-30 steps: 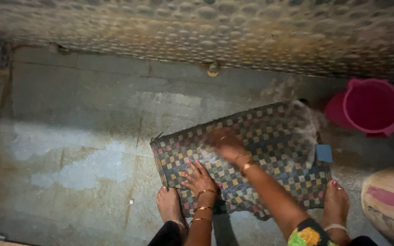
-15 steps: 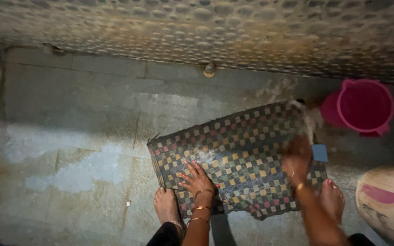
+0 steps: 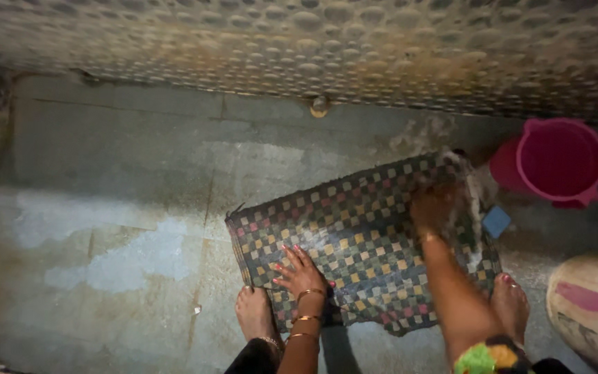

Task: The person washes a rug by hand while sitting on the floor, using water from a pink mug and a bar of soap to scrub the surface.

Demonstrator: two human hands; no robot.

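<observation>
Left grip (image 3: 299, 273) splayed flat on checkered mat (image 3: 354, 235); right grip (image 3: 432, 208) blurred on far edge, closure unclear.

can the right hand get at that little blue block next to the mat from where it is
Probably yes. The right hand lies on the mat near its far right end, and the blue block sits just beyond that edge with nothing between them.
</observation>
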